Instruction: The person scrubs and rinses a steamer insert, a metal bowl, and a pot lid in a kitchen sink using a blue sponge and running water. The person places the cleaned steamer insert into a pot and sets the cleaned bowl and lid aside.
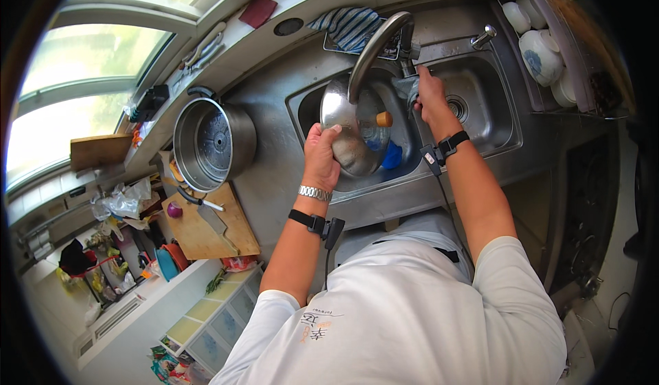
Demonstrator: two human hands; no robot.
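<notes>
My left hand (322,156) grips the rim of a domed pot lid (355,127), metal and see-through in part, with an orange-brown knob (384,119). The lid is tilted over the left basin (409,153) of a steel double sink, under the curved faucet (378,45). My right hand (431,94) is closed on a grey cloth (408,89) near the faucet's base, at the divider between the basins. A blue object (392,155) lies in the left basin, partly hidden by the lid.
A steel steamer pot (242,138) stands left of the sink. Beyond it, a wooden cutting board (193,230) holds a cleaver (212,220) and a purple onion (174,209). A striped cloth (350,24) hangs on a wire rack behind the faucet. Bowls (540,55) fill a rack at right.
</notes>
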